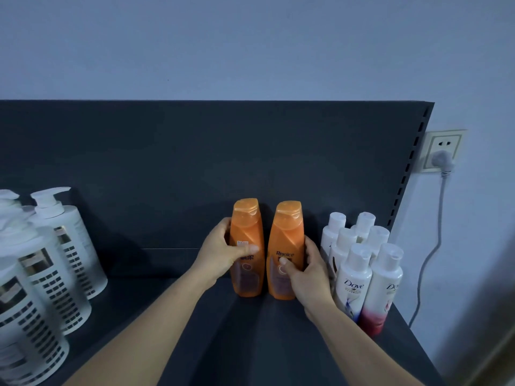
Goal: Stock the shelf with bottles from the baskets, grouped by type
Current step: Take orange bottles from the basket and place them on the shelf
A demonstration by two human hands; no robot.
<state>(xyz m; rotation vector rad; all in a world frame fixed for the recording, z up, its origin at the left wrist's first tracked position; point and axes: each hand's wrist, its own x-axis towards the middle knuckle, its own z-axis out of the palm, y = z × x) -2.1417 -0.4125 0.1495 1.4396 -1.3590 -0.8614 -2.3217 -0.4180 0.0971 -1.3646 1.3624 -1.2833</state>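
I am setting two orange bottles upright side by side mid-shelf, left hand gripping one, right hand gripping the other, beside the white bottles; next move, probably: letting go cleanly without tipping them.

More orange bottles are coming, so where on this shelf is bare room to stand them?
Widest bare stretch: shelf between the pump bottles and the left orange bottle. Crowded: the right hand fills the gap between the right orange bottle and the Dove bottles.
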